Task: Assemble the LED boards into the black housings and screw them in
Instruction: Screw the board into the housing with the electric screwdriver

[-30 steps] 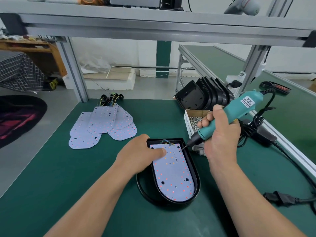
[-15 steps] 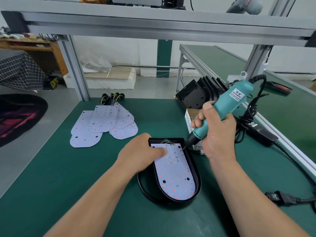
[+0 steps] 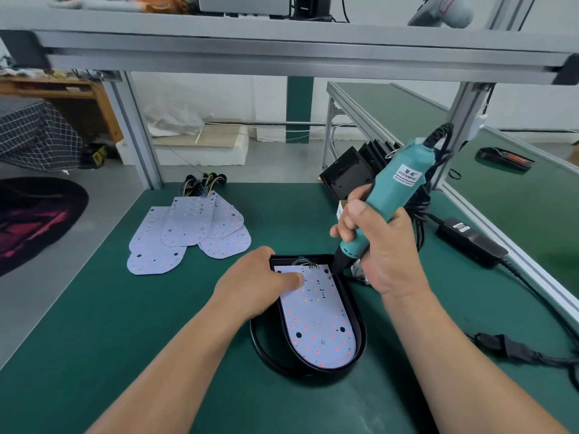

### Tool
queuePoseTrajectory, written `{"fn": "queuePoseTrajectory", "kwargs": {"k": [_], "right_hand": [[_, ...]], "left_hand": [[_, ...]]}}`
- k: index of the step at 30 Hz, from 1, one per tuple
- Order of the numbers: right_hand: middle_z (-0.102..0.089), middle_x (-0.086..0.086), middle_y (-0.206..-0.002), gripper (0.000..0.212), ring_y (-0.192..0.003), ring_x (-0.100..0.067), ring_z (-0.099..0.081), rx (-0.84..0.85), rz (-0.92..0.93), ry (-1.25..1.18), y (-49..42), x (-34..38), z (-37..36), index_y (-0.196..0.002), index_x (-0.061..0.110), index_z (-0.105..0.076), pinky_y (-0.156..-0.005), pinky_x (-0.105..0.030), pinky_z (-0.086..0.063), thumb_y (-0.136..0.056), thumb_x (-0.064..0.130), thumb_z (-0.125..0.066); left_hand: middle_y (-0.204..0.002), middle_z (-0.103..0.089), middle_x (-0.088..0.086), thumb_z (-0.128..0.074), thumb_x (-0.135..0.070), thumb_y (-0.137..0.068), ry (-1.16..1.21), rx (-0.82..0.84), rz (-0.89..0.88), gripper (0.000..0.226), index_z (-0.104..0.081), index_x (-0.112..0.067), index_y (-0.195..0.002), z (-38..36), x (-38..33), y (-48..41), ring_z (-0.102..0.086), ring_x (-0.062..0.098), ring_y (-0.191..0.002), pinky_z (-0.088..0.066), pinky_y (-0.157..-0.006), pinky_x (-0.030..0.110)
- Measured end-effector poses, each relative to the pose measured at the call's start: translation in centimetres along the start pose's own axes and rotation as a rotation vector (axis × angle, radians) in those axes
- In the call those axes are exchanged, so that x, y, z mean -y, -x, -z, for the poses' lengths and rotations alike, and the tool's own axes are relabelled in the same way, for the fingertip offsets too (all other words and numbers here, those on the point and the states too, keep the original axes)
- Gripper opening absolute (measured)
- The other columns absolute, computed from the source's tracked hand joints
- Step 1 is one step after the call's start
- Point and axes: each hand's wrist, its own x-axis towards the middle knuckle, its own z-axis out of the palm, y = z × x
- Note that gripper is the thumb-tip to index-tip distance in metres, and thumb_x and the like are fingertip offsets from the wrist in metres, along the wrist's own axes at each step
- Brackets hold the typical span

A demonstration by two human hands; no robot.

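Teal plastic fills your right hand: the fingers and thumb are wrapped tight round the lower body of the electric screwdriver, which tilts up and away to the right, its cord leaving from the top end. The bit tip touches the upper right corner of the LED board, just inside the rim.

That board lies flat inside the black housing, which sits on the green bench mat right in front of you, rounded end toward you. A small bunch of coloured wires shows at the board's far edge.

Your left hand lies over the housing's upper left corner, holding nothing; one finger is stretched out flat on the board, pressing it down near the top.

Loose LED boards lie overlapped in a pile on the mat to the far left, well apart from the housing, with a bundle of cable ends just behind them. A row of spare black housings stands on edge behind your right hand. A black power adapter lies on the mat to the right, near the bench rail.
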Motion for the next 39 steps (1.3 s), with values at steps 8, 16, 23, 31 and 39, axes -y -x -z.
{"fn": "queuePoseTrajectory", "kwargs": {"k": [8, 16, 23, 31, 39], "right_hand": [[-0.054, -0.004, -0.07, 0.005, -0.06, -0.022, -0.053, -0.045, 0.064, -0.008, 0.6, 0.8, -0.1, -0.097, 0.02, -0.069, -0.076, -0.041, -0.056, -0.095, 0.016, -0.069], [-0.053, -0.011, -0.064, 0.015, -0.058, -0.028, -0.05, 0.071, 0.058, -0.006, 1.1, 2.3, -0.3, -0.094, 0.013, -0.069, -0.075, -0.046, -0.053, -0.08, 0.009, -0.067], [-0.053, -0.016, -0.064, 0.012, -0.056, -0.029, -0.053, 0.035, 0.109, 0.105, 1.4, 2.5, -1.3, -0.092, 0.012, -0.068, -0.074, -0.046, -0.054, -0.081, 0.009, -0.069], [-0.052, 0.0, -0.076, 0.02, -0.065, -0.016, -0.051, -0.224, 0.053, -0.323, 0.7, 2.5, -0.7, -0.097, 0.017, -0.066, -0.076, -0.036, -0.054, -0.099, 0.036, -0.07], [-0.05, 0.001, -0.073, 0.02, -0.062, -0.013, -0.048, -0.531, -0.072, -0.54, 0.6, 1.1, 1.8, -0.093, 0.015, -0.06, -0.074, -0.031, -0.054, -0.101, 0.031, -0.068]], "left_hand": [[-0.081, -0.072, -0.007, -0.074, -0.065, -0.062, 0.001, 0.007, -0.015, 0.051, -0.063, -0.024, -0.09, 0.2, 0.1, 0.2, -0.072, 0.02, -0.082, -0.056, -0.077, 0.041], [-0.078, -0.066, -0.011, -0.075, -0.068, -0.066, -0.011, 0.022, -0.028, 0.05, -0.062, -0.026, -0.089, 0.3, 0.1, 0.5, -0.065, 0.015, -0.073, -0.051, -0.073, 0.037], [-0.077, -0.062, -0.012, -0.076, -0.064, -0.074, -0.067, 0.017, -0.023, 0.046, -0.059, -0.023, -0.088, 0.4, -0.2, 0.6, -0.062, 0.015, -0.071, -0.044, -0.067, 0.034], [-0.072, -0.063, -0.013, -0.069, -0.071, -0.077, -0.093, 0.002, -0.05, 0.047, -0.056, -0.026, -0.084, 0.5, -0.4, 1.2, -0.064, 0.014, -0.072, -0.043, -0.064, 0.031], [-0.084, -0.062, 0.011, -0.041, 0.007, -0.099, 0.938, -0.086, 0.221, 0.025, -0.065, 0.0, -0.1, 3.3, 0.7, 0.0, -0.049, 0.013, -0.056, -0.035, -0.047, 0.024]]}}
